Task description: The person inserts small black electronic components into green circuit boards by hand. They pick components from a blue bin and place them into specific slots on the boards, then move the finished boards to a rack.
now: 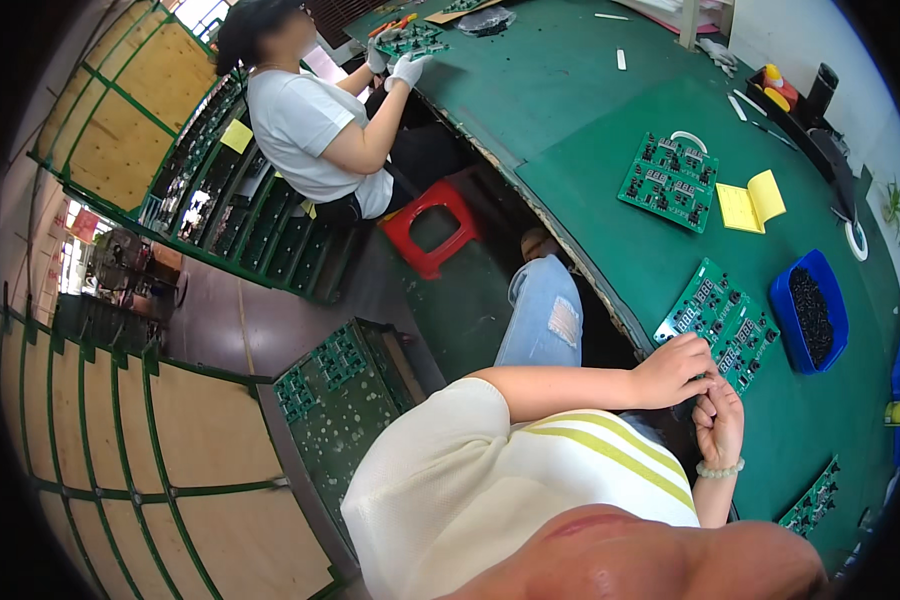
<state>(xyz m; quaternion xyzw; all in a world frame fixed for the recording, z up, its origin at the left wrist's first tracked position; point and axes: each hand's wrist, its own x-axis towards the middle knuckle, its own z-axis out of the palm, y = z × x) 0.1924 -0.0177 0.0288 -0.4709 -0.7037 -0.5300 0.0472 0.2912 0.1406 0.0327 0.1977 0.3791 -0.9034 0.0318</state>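
My left hand [674, 371] and my right hand [718, 425] meet at their fingertips in front of a green circuit board [715, 312]. Both are closed in a pinch; whatever lies between the fingers is too small to make out. A beaded bracelet circles my right wrist. The board lies flat on the green table and carries white digit displays and small black parts, its near corner partly covered by my fingers. To its right stands a blue bin [778, 296] full of small black parts.
Farther back lie another circuit board [667, 183] and a yellow notepad [753, 204]. One more board [810, 497] is at the near right. Across the table edge, a gloved co-worker [320, 130] holds a board. A red stool [432, 228] and green racks [160, 440] stand left.
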